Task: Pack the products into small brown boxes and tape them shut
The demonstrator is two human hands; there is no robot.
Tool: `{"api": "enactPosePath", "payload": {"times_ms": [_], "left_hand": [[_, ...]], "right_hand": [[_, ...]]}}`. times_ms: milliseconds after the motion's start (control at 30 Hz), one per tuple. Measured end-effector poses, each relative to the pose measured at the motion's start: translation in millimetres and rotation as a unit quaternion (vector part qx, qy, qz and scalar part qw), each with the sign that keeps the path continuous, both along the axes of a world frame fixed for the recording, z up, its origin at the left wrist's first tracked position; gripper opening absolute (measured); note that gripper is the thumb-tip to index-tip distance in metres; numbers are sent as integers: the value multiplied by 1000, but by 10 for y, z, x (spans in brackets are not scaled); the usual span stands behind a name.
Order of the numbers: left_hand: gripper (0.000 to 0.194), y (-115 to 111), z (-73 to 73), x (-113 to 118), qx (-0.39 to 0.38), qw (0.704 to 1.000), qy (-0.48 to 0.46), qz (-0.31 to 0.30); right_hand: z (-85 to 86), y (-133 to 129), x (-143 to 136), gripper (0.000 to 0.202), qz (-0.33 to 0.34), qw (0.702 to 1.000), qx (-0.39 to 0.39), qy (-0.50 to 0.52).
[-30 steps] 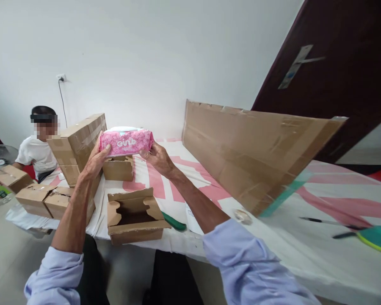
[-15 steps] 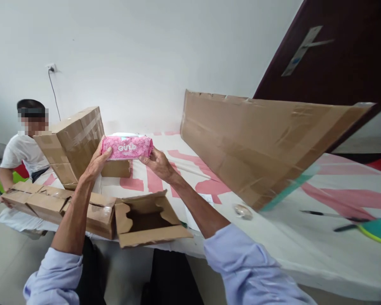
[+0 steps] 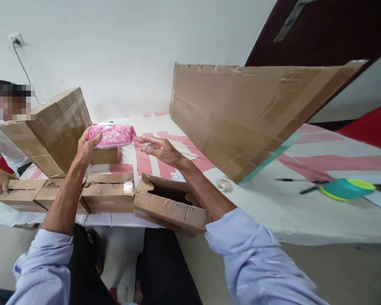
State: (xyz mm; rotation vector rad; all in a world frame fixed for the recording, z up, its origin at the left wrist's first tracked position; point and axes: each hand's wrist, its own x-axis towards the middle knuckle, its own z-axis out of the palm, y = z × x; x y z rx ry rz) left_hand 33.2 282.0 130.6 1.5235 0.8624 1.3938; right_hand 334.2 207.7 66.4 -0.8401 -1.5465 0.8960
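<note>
My left hand (image 3: 86,146) grips the left end of a pink wet wipes pack (image 3: 112,136), with the thumb on its printed front. The pack is up in the air over the table. Just to its right, my right hand (image 3: 161,149) is open and empty, its fingers stretched toward the pack's end. An open cardboard box (image 3: 171,212) lies below my right forearm at the table's front edge, partly hidden by that arm. Left of it, several closed small cartons (image 3: 109,192) stand in a row, partly behind my left forearm.
A person (image 3: 6,140) at the far left rests a hand on the last carton. Large taped boxes (image 3: 55,131) stand at back left, and a big cardboard panel (image 3: 250,114) leans at back right. A tape roll (image 3: 224,185), a pen (image 3: 294,180) and a teal-yellow object (image 3: 347,189) lie on the right.
My right hand has let go of the wipes pack and opened; my left hand still holds it. The open box has turned and tipped. The whole view has shifted.
</note>
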Motion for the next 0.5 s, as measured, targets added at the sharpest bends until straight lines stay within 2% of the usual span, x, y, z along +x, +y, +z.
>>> {"api": "enactPosePath", "payload": {"times_ms": [67,133,200,367,433,500], "left_hand": [[62,27,31,-68,0,1000,11,13],[60,67,-2,-158,-20,999,38,28],[58,129,-109,-249,-59,995,70,45],[48,377,-498,-397,-138,981,122,66],[46,484,-591,-420,-146,978,131,66],[47,562,-619,-427,-140,979,135,62]], "right_hand": [[2,-22,9,71,-5,1000,11,12],[30,-47,9,66,-18,999,28,20],[58,-79,9,63,-29,998,41,23],[82,-145,-15,59,-36,998,55,23],[113,-157,-35,59,-47,997,62,19],[181,-186,-32,60,-60,996,70,9]]}}
